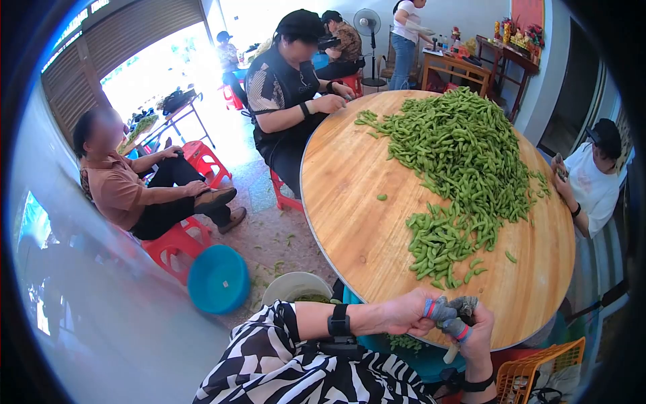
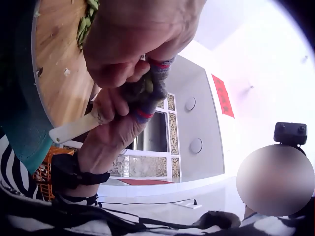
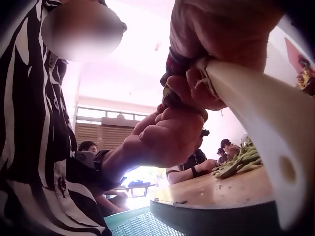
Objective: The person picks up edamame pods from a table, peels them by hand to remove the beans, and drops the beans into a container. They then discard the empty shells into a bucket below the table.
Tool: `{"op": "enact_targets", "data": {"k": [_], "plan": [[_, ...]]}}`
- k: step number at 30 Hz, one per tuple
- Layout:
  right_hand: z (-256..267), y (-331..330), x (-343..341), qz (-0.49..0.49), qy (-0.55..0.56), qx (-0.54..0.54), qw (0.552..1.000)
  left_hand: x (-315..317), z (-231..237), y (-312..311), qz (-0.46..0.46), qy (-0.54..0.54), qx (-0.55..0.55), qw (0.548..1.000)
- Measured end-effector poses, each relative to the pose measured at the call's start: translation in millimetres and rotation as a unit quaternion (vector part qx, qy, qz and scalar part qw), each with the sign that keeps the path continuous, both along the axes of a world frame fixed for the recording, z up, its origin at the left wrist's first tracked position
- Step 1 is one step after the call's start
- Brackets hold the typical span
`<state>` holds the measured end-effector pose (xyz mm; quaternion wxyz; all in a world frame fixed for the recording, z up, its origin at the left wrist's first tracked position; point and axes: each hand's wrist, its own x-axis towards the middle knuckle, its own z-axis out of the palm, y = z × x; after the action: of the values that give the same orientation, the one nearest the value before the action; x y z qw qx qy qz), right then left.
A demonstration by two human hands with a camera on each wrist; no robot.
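Both hands meet over the near edge of the round wooden table (image 1: pixel 350 222), grey covers with red bands on some fingers. The right hand (image 1: pixel 479 333) (image 2: pixel 110 123) (image 3: pixel 226 39) has its fingers curled round a white handle (image 1: pixel 451 353) (image 2: pixel 74 130) (image 3: pixel 261 108); the tool's other end is hidden. Opposite it, the left hand (image 1: pixel 407 312) (image 2: pixel 142 34) (image 3: pixel 165 135) pinches what looks like a green pod (image 2: pixel 148 83), mostly covered by fingers. Beyond the hands lies a large heap of green pods (image 1: pixel 464 148) (image 3: pixel 241 164).
Below the table's near edge are a teal basket (image 1: pixel 431 363) (image 3: pixel 142 223) and an orange crate (image 1: pixel 538 370) (image 2: pixel 44 172). A pale bucket (image 1: pixel 296 286) and a blue basin (image 1: pixel 219 279) stand left. People sit at the table's far left and right; another sits on a red stool.
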<state>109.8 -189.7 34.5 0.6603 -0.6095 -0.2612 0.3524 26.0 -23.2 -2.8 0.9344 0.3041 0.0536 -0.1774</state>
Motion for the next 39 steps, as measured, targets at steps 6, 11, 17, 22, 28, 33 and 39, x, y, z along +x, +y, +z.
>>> {"op": "enact_targets", "data": {"k": [6,11,17,22,28,33,39], "plan": [[-1,-7,-11,0.028,0.005,-0.029,0.999,-15,0,2,-0.035,-0.01,0.171,0.985],[-26,-16,-28,0.087,-0.125,-0.087,0.985,-67,18,34,-0.019,-0.258,0.518,0.815],[-28,-28,-23,0.122,-0.246,-0.087,0.958,-125,56,96,-0.354,-0.147,0.812,0.441],[-18,-27,-16,0.062,0.043,-0.048,0.996,-57,55,101,-0.099,-0.169,0.839,0.508],[-31,-23,-10,0.004,0.141,0.066,0.988,56,27,104,0.116,-0.203,0.847,0.478],[-36,-22,-11,-0.001,0.079,0.047,0.996,82,-2,101,0.142,-0.21,0.848,0.466],[-29,-16,-6,-0.011,0.136,0.061,0.989,54,27,79,0.152,-0.155,0.721,0.658]]}}
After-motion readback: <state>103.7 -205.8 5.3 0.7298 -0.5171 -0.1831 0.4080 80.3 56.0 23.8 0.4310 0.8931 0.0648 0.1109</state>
